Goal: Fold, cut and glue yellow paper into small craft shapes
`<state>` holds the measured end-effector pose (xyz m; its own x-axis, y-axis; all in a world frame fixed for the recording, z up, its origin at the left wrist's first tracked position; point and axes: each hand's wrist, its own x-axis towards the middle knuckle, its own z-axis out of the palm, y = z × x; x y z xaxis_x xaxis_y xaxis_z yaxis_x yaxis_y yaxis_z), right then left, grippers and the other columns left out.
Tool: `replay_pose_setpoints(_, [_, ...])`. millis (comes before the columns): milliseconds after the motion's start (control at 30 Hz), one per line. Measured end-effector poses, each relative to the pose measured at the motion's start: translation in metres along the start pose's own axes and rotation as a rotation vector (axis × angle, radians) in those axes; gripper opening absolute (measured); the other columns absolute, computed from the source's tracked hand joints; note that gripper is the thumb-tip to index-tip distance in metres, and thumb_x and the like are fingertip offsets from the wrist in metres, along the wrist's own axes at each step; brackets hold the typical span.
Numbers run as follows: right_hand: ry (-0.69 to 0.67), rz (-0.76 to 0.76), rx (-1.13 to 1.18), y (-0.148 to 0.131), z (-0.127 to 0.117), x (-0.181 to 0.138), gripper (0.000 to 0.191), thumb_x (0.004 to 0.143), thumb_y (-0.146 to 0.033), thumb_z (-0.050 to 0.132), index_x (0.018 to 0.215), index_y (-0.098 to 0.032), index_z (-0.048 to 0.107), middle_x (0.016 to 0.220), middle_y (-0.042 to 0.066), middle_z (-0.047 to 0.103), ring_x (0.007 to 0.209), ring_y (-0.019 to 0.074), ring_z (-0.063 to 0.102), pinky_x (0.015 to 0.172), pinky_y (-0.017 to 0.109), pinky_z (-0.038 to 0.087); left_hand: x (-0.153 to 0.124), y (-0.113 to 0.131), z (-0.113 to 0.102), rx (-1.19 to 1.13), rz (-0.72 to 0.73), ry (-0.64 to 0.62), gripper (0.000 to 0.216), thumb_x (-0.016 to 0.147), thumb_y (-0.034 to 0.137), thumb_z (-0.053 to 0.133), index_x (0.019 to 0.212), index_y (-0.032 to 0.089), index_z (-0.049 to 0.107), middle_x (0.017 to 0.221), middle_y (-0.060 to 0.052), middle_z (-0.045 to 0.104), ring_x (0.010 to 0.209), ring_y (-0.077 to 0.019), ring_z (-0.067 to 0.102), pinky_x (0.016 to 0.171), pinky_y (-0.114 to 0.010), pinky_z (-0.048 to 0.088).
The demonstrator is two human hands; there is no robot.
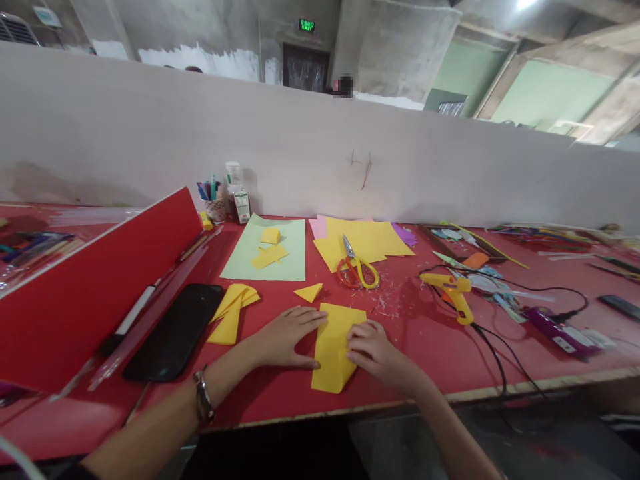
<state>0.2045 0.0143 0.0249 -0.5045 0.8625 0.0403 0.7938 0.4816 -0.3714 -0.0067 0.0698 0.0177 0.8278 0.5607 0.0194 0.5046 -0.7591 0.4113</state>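
Note:
A sheet of yellow paper (330, 348) lies in front of me near the table's front edge, its lower right side bent up. My left hand (289, 339) lies open with its fingertips and thumb on the paper's left edge. Curled fingers of my right hand (377, 350) grip the right edge; part of that edge is hidden behind them. Just above the sheet lies a small folded yellow paper triangle (309, 292). Folded yellow paper strips (231, 317) sit left of my left hand. Beyond, scissors (356, 265) with one red and one yellow handle rest partly on yellow sheets (373, 233).
A black phone (175, 333) and an upright red board (110, 280) stand left. A pale green sheet (240, 263) carries yellow pieces. At right are a yellow glue gun (453, 290), its cable and a purple power strip (563, 333). A pen cup (215, 210) and bottle (241, 203) stand behind.

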Motion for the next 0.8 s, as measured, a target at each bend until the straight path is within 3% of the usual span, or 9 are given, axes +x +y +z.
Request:
replay_pose_setpoints(133, [-0.039,-0.030,-0.100,-0.005,0.001,0.019,0.023,0.082,-0.026,0.041,0.069,-0.016,0.056,0.072,0.005,0.057,0.073,0.0153,0.050,0.067,0.028,0.037,0.000,-0.002,0.003,0.004,0.005,0.002,0.070,0.066,0.049,0.054,0.127,0.024,0.030,0.132,-0.004,0.034,0.121,-0.0210,0.028,0.099,-0.037,0.021])
replay_pose_setpoints(467, [0.040,0.096,-0.119,-0.011,0.007,0.040,0.019,0.080,-0.029,0.042,0.075,-0.016,0.055,0.075,0.004,0.060,0.071,0.0148,0.053,0.061,0.024,0.036,0.000,0.004,0.003,0.059,-0.043,0.005,0.052,0.082,0.042,0.034,0.127,0.017,0.029,0.132,-0.008,0.035,0.120,-0.0190,0.029,0.099,-0.034,0.021])
replay_pose_setpoints(800, [0.116,0.102,-0.155,-0.006,0.013,0.045,0.014,0.076,-0.026,0.045,0.067,-0.017,0.052,0.068,0.001,0.056,0.064,0.0117,0.050,0.056,0.022,0.030,0.001,0.004,0.008,0.065,-0.097,0.020,0.065,0.076,0.047,0.042,0.129,0.012,0.023,0.132,-0.011,0.032,0.120,-0.0217,0.028,0.097,-0.036,0.025])
